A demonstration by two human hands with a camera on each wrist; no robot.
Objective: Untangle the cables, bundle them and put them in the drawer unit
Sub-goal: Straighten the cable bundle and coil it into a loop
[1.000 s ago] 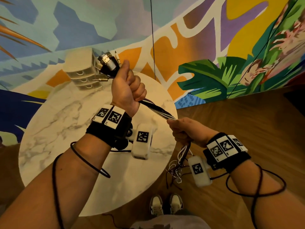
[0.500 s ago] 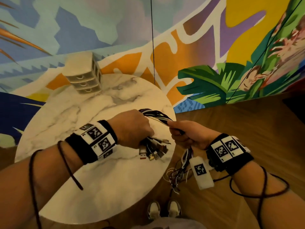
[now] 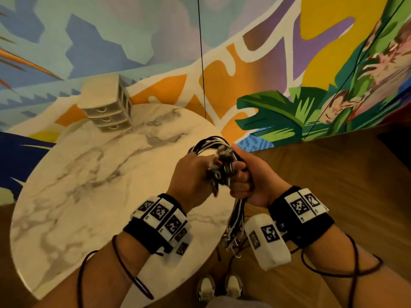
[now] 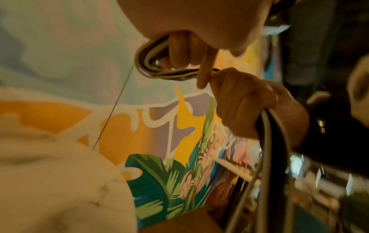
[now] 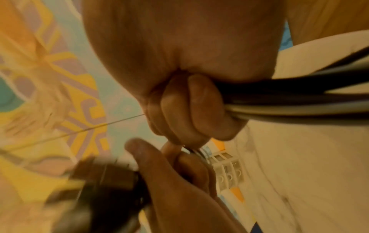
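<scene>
A bundle of black and white cables [image 3: 211, 144] is folded into a loop above the table's right edge. My left hand [image 3: 193, 174] grips the end with the plugs [image 3: 219, 172], and in the left wrist view its fingers [image 4: 179, 48] curl round the cable bend [image 4: 151, 63]. My right hand [image 3: 246, 176] holds the bundle in a fist right beside the left; the cable tails [image 3: 235, 223] hang from it toward the floor. In the right wrist view the fist [image 5: 191, 107] clamps the cables [image 5: 299, 97]. The beige drawer unit [image 3: 106, 107] stands at the table's far side, its drawers closed.
The round marble table [image 3: 77, 185] lies under and left of my hands. A painted wall [image 3: 266, 63] rises behind it. Wooden floor [image 3: 333, 185] spreads to the right, and my shoes [image 3: 220, 287] show below the table edge.
My left hand came down from high near the drawer unit, folding the plug end over to meet my right hand. The cables now form a loop between both fists.
</scene>
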